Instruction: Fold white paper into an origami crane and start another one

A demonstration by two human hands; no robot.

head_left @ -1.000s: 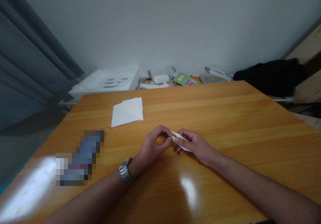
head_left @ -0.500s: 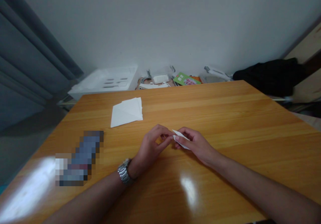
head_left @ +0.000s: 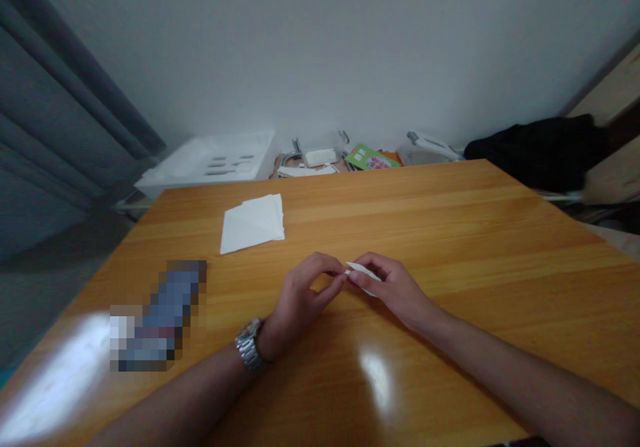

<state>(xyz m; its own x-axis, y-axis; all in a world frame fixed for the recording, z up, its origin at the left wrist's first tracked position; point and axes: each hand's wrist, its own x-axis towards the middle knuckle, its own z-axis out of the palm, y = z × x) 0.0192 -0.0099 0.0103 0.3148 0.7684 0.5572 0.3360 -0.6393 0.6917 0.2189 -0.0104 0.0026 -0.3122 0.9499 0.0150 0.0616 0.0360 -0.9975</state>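
A small folded piece of white paper (head_left: 366, 271) is held just above the wooden table (head_left: 400, 213). My right hand (head_left: 393, 280) is closed on it, thumb on the near side and fingers behind. My left hand (head_left: 310, 287), with a metal watch (head_left: 250, 343) on the wrist, pinches the paper's left tip between thumb and fingertips. Part of the paper is hidden behind my right thumb and fingers. Beyond my left hand, a stack of white paper sheets (head_left: 253, 223) lies flat on the table.
A blurred-out dark, phone-like object (head_left: 167, 310) lies on the table's left side. Past the far edge are a white foam tray (head_left: 215, 157), a green booklet (head_left: 370, 158) and assorted items. Black cloth (head_left: 540, 150) is heaped at the right, and a grey curtain (head_left: 60, 100) hangs at the left.
My left fingertips have closed into a pinch at the paper's left tip. The folded paper has tilted slightly; the other things have stayed put.
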